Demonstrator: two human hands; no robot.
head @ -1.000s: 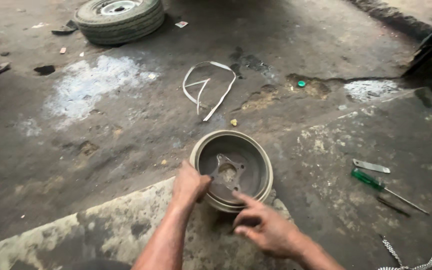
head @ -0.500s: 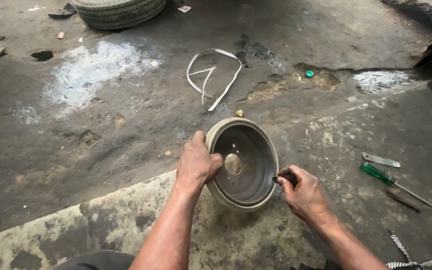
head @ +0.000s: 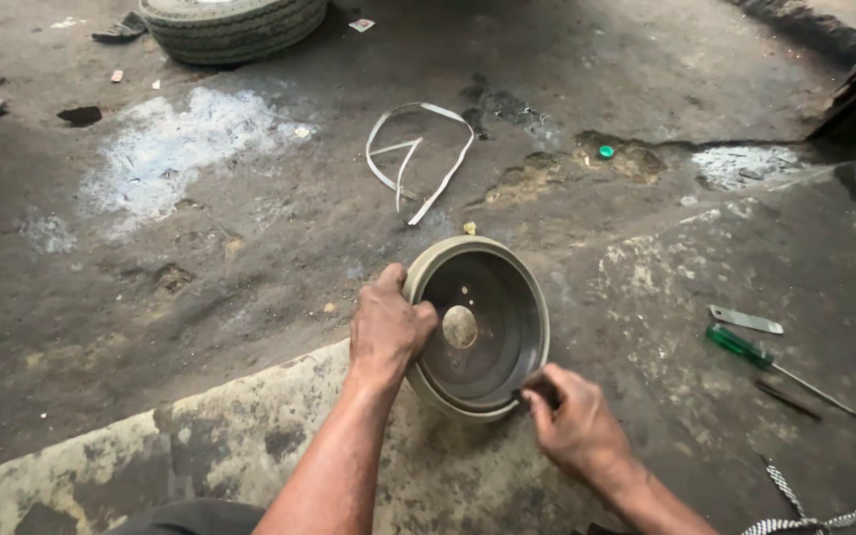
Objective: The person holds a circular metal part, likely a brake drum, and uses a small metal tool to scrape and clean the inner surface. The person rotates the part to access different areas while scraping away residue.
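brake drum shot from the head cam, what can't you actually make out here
- Small dark thing in the right hand: mostly covered by the fingers, kind unclear.
- Outer face of the brake drum: turned away; the left hand covers part of its rim.
- Tyre: cut off by the top edge.
- Checked strap: runs out at the bottom right corner.
- Small green bit in the floor hollow: too small to identify.

brake drum (head: 492,342) in left hand (head: 388,327) grip: dull grey-tan rim, dark grey inside, pale centre hole. right of the grip: screwdriver (head: 740,347) with green handle, black-white checkered strap (head: 834,510). far beyond the grip: white strip loop (head: 418,159), whitish floor patch (head: 165,149), small green cap (head: 605,152)
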